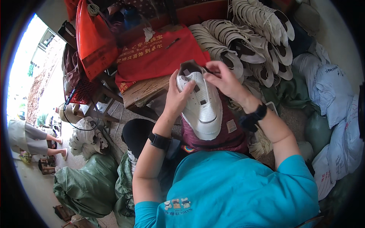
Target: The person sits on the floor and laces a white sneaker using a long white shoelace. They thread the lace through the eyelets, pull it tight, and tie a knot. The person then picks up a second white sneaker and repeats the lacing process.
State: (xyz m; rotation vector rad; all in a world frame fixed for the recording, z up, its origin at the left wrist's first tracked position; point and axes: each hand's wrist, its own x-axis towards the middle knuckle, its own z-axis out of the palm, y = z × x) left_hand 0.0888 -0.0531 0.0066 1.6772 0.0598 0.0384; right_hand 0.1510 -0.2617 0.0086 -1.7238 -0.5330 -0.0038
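A white shoe upper with a mesh front and a brown lining stands toe toward me over my lap. My left hand is closed around its left side, the thumb lying over the lacing opening. At the right edge of that opening, beside the collar, is my right hand. Its thumb and fingers are curled close to the upper, and whatever is between them is too small to make out. Under the upper, a dark red striped cloth covers my lap.
A wooden table ahead carries a red printed cloth with a dark pen-like tool. Nested shoe uppers are stacked at the far right. White sacks line the right side; green sacks lie at left. Another person stands far left.
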